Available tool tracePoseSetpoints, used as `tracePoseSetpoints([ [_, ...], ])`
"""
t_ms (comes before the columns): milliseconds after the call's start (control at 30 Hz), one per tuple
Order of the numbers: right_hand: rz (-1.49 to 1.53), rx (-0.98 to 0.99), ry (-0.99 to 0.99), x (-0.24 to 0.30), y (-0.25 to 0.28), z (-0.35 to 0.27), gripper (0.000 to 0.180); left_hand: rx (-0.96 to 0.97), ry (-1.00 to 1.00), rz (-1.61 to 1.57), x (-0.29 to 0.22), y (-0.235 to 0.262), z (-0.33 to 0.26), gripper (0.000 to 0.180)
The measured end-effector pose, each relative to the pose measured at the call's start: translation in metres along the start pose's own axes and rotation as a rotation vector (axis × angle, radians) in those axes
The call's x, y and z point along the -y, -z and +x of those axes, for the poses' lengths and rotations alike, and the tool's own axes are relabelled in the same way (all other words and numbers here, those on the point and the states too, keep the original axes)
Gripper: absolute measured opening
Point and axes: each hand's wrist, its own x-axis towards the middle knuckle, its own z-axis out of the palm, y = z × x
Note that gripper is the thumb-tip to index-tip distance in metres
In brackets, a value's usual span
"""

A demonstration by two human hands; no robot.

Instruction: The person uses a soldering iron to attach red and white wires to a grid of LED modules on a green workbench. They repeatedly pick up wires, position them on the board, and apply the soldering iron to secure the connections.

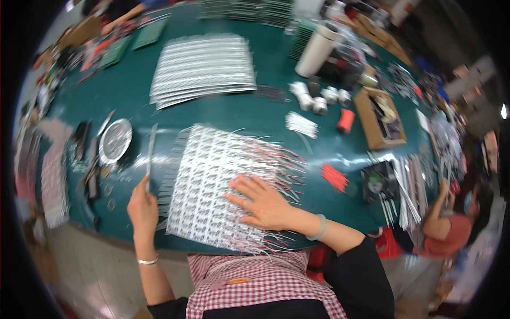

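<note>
A white panel of small circuit boards (204,186) lies slightly turned on the green table in front of me. Red and white wires (287,162) stick out from its right edge, and thin pale ends fringe its left edge. My right hand (261,203) rests on the panel's right part, fingers spread and pointing left. Left of the panel, my left hand (142,208) has its fingers closed round the near end of a thin pale strip (152,146). The strip points away from me, and I cannot tell its material.
Beyond the panel lies a stack of white panels (204,66). A silver dish (116,140) stands to the left. On the right are white wire pieces (302,125), red tubing pieces (334,177), an open cardboard box (366,119) and a white roll (317,50). Another person (451,228) sits at far right.
</note>
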Motion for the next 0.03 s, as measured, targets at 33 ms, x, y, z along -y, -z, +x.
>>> tracePoseSetpoints([
  [33, 0.012, -0.017, 0.021, -0.0039, -0.0038, -0.0064, 0.070, 0.058, 0.040, 0.050, 0.0030, -0.0017, -0.0008, 0.053],
])
